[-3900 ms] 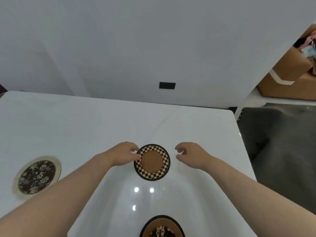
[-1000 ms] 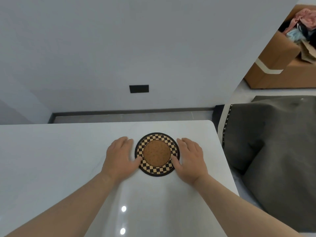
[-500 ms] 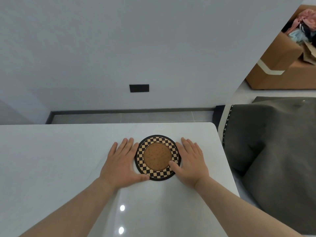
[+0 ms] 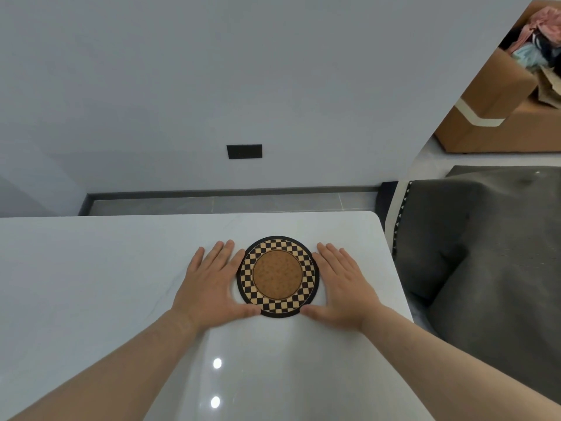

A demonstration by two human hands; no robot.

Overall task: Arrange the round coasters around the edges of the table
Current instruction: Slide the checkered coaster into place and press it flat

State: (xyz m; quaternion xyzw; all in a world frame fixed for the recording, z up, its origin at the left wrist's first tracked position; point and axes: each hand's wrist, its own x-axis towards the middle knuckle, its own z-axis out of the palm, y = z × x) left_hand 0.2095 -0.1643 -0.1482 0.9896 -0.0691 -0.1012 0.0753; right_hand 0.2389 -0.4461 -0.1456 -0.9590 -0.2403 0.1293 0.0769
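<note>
Both arms bare, reaching forward from the bottom corners and converging toward the middle. Left hand (image 4: 209, 284) palm down, fingers straight, slightly spread, angled a bit right; left thumb (image 4: 246, 311) stretched out to the right. Right hand (image 4: 343, 284) mirrors it, palm down, fingers straight and close together, angled a bit left; right thumb (image 4: 312, 312) stretched left. Thumb tips point at each other, apart. Wrists straight, both hands flat

Open table (image 4: 91, 284) leftward; grey sofa (image 4: 485, 253) seemingly crowds right edge
</note>
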